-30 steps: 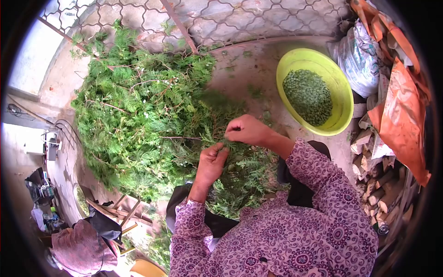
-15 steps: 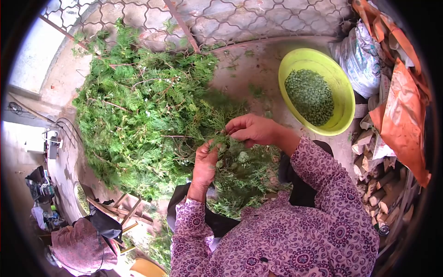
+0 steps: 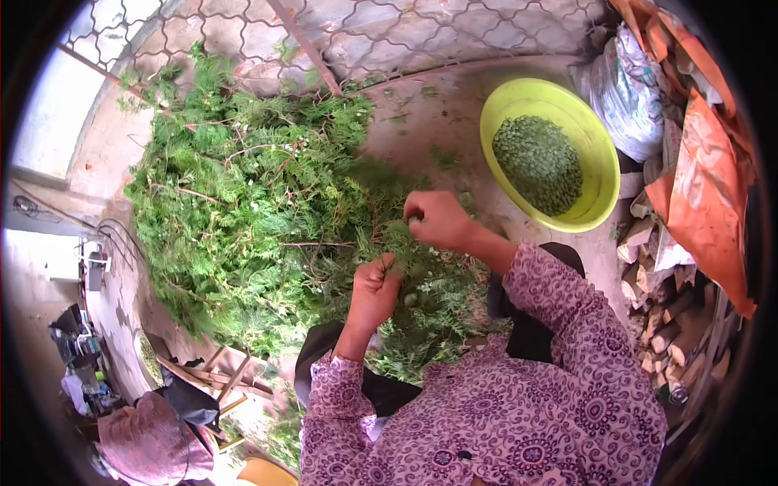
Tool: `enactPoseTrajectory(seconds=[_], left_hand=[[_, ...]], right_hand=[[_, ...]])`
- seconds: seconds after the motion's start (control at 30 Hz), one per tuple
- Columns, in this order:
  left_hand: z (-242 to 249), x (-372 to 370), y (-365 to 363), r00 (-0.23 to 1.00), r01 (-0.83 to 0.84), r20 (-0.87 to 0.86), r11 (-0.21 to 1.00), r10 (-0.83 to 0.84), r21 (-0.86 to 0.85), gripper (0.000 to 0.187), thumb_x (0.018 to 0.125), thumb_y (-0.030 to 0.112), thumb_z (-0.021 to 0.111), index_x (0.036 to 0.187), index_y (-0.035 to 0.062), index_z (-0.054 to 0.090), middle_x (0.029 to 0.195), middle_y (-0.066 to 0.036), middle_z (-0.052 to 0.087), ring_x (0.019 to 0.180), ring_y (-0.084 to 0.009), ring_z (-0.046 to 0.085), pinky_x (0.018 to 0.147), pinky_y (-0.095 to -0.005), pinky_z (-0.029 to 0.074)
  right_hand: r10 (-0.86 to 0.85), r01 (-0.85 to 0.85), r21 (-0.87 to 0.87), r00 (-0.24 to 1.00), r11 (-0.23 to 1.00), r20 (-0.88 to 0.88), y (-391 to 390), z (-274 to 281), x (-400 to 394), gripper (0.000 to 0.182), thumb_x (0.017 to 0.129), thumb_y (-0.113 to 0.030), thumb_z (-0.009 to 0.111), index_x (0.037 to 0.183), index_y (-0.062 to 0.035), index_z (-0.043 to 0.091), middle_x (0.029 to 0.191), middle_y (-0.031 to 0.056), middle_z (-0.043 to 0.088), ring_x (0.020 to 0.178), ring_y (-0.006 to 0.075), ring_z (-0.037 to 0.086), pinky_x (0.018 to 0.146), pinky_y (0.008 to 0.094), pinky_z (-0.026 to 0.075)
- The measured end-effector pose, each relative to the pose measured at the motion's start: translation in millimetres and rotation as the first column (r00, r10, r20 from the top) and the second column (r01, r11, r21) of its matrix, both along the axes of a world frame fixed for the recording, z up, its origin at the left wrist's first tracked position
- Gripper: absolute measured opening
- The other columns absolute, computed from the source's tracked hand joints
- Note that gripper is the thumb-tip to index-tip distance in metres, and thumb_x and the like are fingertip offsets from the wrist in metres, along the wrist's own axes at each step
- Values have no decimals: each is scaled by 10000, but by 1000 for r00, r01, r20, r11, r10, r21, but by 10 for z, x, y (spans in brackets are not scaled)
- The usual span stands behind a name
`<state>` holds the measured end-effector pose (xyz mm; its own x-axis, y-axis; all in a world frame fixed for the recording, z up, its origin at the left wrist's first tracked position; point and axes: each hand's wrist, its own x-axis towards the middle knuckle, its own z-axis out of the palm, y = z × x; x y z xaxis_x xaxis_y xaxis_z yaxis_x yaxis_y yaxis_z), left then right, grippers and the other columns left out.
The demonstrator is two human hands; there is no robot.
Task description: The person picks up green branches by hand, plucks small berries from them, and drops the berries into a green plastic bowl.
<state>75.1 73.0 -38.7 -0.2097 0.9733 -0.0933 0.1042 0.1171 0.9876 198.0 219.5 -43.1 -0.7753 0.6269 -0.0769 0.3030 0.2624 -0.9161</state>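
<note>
A wide heap of cut conifer branches (image 3: 243,186), green and feathery with some brown stems, lies on the ground before me. Over its near right part, my left hand (image 3: 375,293) is closed, thumb pressed to the fingers, on a sprig that is mostly hidden. Just above and to the right, my right hand (image 3: 440,220) is curled in a fist-like pinch; what sits in its fingers is too small to name. The two hands are a short way apart. At the right stands a yellow-green basin (image 3: 598,130), partly filled with small green berry-like cones (image 3: 539,162).
Behind the basin leans a white woven sack (image 3: 628,105). An orange tarp (image 3: 705,211) hangs over stacked firewood (image 3: 681,332) at the right. A metal lattice (image 3: 421,40) runs along the back. Another person's patterned garment (image 3: 154,437) shows lower left, near a wooden frame (image 3: 231,377).
My hands have drawn apart from the sprig they met at; the right hand has closed more and turned, the left has shifted slightly right and down. The view has moved a little.
</note>
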Motion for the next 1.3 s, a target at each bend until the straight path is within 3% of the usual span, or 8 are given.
enactPoseTrajectory(seconds=[0.2,0.3,0.43,0.5,0.57,0.73,1.03,1.3], left_hand=[[11,-73,2,889,-153,426,986,168,-69,154,848,27,491,955,27,602,785,45,580,645,-12,463,602,-174,389],[-55,-82,-46,798,-208,571,977,194,-41,156,850,62,521,983,51,603,843,24,607,673,-23,506,591,-178,421],[-29,-89,-32,726,-227,646,969,235,-97,105,832,119,568,923,95,613,803,-6,623,652,-87,570,530,-216,466],[-31,-93,-8,728,-243,635,963,259,-115,103,835,134,568,920,94,610,810,-16,627,650,-97,573,533,-221,467],[-83,-97,10,734,-248,628,963,260,-109,102,838,137,564,920,93,608,810,-16,627,649,-96,573,532,-222,468],[-60,-25,107,731,-292,605,946,315,-141,103,861,119,534,935,93,600,828,33,608,679,-33,525,536,-189,430],[-186,-50,136,759,-289,595,956,264,-56,83,866,100,525,922,82,584,830,18,613,657,-30,517,584,-176,422],[-126,-53,126,728,-254,646,966,228,-54,123,863,79,517,963,40,578,930,-35,624,804,-90,572,716,-233,464]], right_hand=[[-452,497,211,862,842,-228,586,268,433,208,666,-103,558,862,-47,598,746,109,604,660,225,584,619,310,460],[-648,374,919,732,124,-210,1056,99,921,319,678,-182,607,966,-46,591,851,147,616,766,220,599,700,306,468],[-796,302,944,600,135,-78,1019,121,1040,385,666,-221,637,994,-27,587,920,162,609,838,229,593,741,304,464],[-422,372,340,903,863,82,868,191,891,382,697,-213,626,1011,-1,575,927,129,603,855,216,576,737,310,446],[-16,17,-16,998,1000,61,614,353,634,375,702,-208,632,1011,-2,578,898,90,606,821,164,566,723,288,444],[378,-370,-205,926,906,0,233,311,174,375,738,-168,620,1051,25,546,853,56,590,764,110,532,690,247,433],[223,-283,-607,959,743,-175,57,178,85,301,771,-167,628,1019,-9,560,865,8,585,763,62,506,664,227,428],[214,-303,-591,952,747,-217,10,83,50,232,739,-127,647,902,14,561,774,8,570,715,71,545,632,224,474]])
